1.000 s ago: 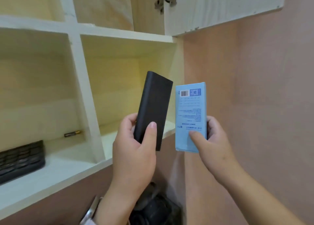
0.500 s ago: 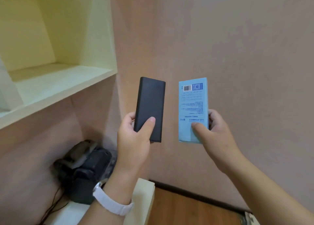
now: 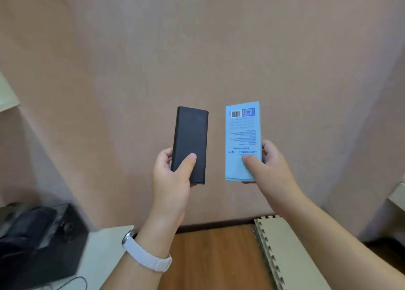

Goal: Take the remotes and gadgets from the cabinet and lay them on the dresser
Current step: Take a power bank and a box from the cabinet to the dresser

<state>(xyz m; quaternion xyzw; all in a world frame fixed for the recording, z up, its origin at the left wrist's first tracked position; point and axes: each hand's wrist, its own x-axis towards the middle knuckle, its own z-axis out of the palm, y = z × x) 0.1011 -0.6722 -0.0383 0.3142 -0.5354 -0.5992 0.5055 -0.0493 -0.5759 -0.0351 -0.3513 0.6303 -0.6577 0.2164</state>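
A flat black power bank point(image 3: 190, 140) stands upright in my left hand point(image 3: 173, 180), thumb across its front. My right hand point(image 3: 266, 169) grips a light blue box point(image 3: 242, 136) with a barcode and printed text, also upright. Both are held out in front of a pink wall, side by side and apart. Only a pale corner of the cabinet point(image 3: 6, 96) shows at the far left edge. The dresser cannot be identified in this view.
A black device point(image 3: 39, 243) with a cable sits on a white surface point(image 3: 105, 252) at lower left. Wooden floor point(image 3: 217, 256) lies below. Stacked beige foam mats point(image 3: 282, 252) lean at lower right. A white furniture edge point(image 3: 397, 195) shows at far right.
My view has swung right and down, away from the cabinet shelves toward the wall and floor. Both hands keep the same hold on the power bank and the blue box.
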